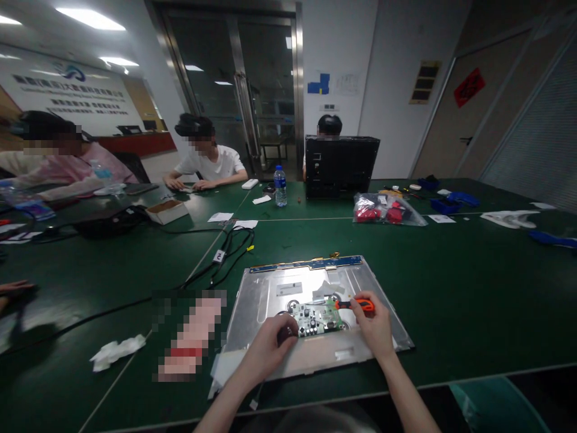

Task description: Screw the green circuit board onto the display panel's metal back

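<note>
Head view, and the circuit board (313, 319) sits over the display panel's metal back (265, 294), the desk (464, 288) probably giving level support. Left hand (269, 344) half curls at the board's left end, seemingly steadying it; whether it grips, can't tell. Right hand (377, 329) pinches an orange-and-black tool (367, 305), pointing leftward at the board, both forearms angled inward.

By the counter's (464, 282) near edge, my circuit board (318, 317) lies on the panel (256, 307); the bottle (280, 191) stands toward the far edge.
</note>
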Motion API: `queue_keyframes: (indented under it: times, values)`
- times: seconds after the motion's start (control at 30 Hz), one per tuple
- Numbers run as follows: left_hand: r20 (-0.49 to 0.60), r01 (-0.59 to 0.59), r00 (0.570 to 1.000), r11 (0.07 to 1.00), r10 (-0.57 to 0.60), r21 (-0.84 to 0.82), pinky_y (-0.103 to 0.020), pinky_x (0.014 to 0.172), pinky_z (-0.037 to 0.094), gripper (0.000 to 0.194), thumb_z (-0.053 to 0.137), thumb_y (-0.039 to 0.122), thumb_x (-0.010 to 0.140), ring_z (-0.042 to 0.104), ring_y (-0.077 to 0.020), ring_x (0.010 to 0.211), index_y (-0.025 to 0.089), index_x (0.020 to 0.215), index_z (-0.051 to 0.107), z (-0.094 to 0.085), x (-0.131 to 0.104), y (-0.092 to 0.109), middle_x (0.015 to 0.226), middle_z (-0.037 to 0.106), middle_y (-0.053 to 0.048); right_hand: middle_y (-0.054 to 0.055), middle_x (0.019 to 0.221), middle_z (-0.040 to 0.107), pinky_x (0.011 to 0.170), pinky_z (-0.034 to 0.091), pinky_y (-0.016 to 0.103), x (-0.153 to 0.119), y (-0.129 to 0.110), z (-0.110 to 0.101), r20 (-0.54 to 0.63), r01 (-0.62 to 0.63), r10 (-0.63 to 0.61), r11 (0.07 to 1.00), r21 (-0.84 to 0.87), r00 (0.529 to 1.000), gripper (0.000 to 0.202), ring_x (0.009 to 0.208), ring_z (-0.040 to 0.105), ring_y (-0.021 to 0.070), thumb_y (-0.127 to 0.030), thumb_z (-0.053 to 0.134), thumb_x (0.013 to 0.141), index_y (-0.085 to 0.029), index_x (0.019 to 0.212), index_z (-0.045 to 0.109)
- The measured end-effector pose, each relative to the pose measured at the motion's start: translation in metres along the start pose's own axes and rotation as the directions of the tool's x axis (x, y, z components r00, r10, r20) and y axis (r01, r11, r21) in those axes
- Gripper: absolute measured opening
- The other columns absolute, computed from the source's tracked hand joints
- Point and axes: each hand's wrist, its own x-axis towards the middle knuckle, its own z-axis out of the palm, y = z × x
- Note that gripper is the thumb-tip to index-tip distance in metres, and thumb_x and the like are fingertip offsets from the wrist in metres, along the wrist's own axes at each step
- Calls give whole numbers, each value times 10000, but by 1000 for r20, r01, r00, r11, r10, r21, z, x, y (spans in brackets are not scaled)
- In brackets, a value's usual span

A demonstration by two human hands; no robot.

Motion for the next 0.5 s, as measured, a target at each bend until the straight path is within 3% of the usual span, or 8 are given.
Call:
queue_keyframes:
  times: [0.5]
  values:
    - [-15,-36,999,997,37,63,-285,651,394,99,526,164,741,551,-188,702,184,818,584,2,-1,-2,776,617,-28,17,681,607,500,476,230,-1,0,0,-81,69,-71,997,-26,994,194,582,581,153,-380,578,817,-190,781,586]
